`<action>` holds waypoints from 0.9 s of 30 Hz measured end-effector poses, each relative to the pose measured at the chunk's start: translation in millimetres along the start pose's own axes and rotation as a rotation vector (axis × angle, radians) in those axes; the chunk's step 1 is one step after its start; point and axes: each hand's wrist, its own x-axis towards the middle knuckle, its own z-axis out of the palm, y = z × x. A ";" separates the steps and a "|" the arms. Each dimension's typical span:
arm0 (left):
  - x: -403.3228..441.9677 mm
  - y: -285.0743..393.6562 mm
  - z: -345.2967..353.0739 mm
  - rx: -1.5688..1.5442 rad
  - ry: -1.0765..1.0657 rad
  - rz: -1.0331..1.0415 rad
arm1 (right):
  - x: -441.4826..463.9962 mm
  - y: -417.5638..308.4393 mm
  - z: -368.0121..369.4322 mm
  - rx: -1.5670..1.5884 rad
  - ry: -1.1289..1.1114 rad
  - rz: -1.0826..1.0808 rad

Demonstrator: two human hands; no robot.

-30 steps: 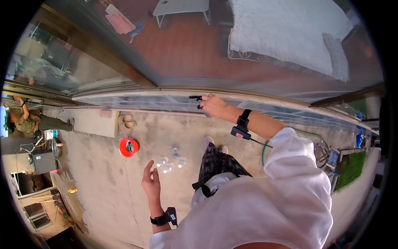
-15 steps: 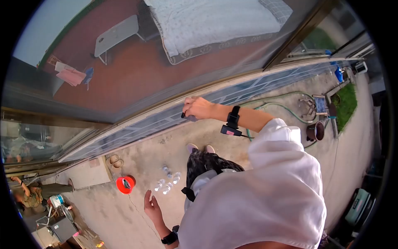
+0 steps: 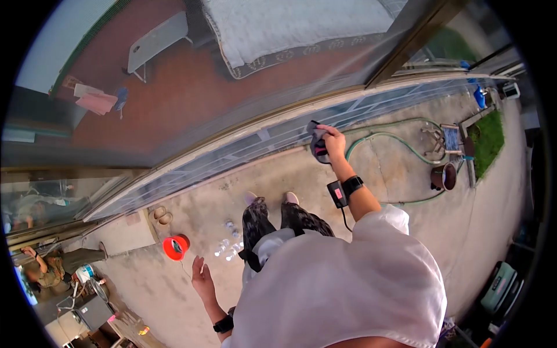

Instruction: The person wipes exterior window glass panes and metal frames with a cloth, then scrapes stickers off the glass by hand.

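Note:
My right hand [image 3: 333,142] is closed on a dark grey cloth [image 3: 318,144], which hangs from the fingers beside the window ledge [image 3: 278,120]. Low at the left, my left hand [image 3: 202,277] has its fingers spread and holds nothing. Nearest to it are a red bucket [image 3: 176,247], with something dark inside, and several clear plastic bottles [image 3: 233,250] on the concrete. Behind the large glass pane, a bed [image 3: 290,29] and a small folding table [image 3: 158,40] show.
A green hose [image 3: 400,133] loops over the ground at the right, near a brown pot [image 3: 444,176] and a small stool [image 3: 449,140]. Tan slippers [image 3: 161,216] lie by a low step [image 3: 130,233]. Another person [image 3: 52,272] is at the far left.
The view has turned. My right hand has come away from the ledge and moved right, and the cloth in it now shows clearly. My left hand stays low with its fingers apart.

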 end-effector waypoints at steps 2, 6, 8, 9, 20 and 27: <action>-7.3 -13.3 -15.4 -0.029 0.003 -0.024 | 45.0 -10.8 -41.6 0.761 0.287 0.134; -3.1 7.7 -27.4 -0.171 0.038 -0.157 | 154.3 -16.1 -95.4 0.686 0.606 -0.091; 4.9 17.5 -28.5 -0.156 0.009 -0.096 | 160.8 -33.9 -76.5 0.697 0.506 0.025; 8.9 16.6 -27.1 -0.155 0.017 -0.100 | 159.4 -35.4 -57.9 0.623 0.531 0.040; 45.9 -32.5 -81.4 -0.173 0.080 -0.091 | -190.5 -132.3 341.8 0.521 -0.336 0.293; 120.1 -48.1 -135.3 -0.380 0.265 -0.011 | -284.0 -168.0 390.6 0.840 -1.281 0.924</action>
